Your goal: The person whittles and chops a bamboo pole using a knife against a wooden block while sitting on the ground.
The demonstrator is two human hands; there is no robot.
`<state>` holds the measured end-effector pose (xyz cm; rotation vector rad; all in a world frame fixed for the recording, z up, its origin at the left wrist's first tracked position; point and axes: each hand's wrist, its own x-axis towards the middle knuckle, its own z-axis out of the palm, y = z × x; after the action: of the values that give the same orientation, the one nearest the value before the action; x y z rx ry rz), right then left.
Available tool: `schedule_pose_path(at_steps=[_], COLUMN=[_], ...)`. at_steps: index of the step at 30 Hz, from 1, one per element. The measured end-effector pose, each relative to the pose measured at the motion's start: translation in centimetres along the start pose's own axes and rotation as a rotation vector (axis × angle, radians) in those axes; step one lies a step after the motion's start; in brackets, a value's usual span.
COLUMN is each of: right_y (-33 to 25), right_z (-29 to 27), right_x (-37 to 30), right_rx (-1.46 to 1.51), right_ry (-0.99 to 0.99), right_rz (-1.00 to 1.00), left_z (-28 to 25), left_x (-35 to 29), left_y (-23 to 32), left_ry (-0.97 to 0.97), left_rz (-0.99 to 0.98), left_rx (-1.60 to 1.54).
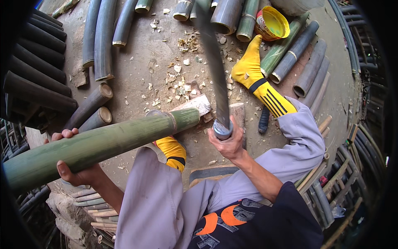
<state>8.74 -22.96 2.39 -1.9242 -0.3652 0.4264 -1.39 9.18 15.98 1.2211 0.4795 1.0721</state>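
Note:
My left hand (78, 175) grips a thick green bamboo pole (107, 143) from beneath, fingers showing on its far side and thumb on the near side. The pole slants from the left edge up to the middle, its cut end over or beside a pale wooden block (202, 103); I cannot tell if they touch. My right hand (229, 143) is closed round the handle of a long dark-bladed machete (216, 74). Its blade points away from me, raised and smeared by motion, with a metal collar at its base.
Pale bamboo chips (178, 85) litter the ground ahead. Cut bamboo lengths (105, 39) lie at the far side, with dark poles (39, 93) stacked at left. A yellow-rimmed tub (271, 24) stands near my outstretched foot in a yellow sock (252, 68). A dark-handled tool (263, 120) lies by my leg.

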Motion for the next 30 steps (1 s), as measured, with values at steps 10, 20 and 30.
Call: schedule_pose_path(at_steps=[10,20,30], right_y=[-0.7,-0.2,0.7], right_z=[-1.1,-0.3,-0.4], right_x=[1.1,1.4,0.7], right_rx=[-0.124,-0.312,-0.324], right_ry=[-0.129,-0.279,-0.339], right_rz=[0.132,0.38,0.339], left_z=[-1.7,-2.3,-0.6], left_x=[0.5,0.6,0.7], left_y=[0.2,0.8,1.4], left_ry=[-0.163,-0.247,0.035], left_rz=[0.044,0.053,-0.135], left_rx=[-0.169,-0.079,-0.092])
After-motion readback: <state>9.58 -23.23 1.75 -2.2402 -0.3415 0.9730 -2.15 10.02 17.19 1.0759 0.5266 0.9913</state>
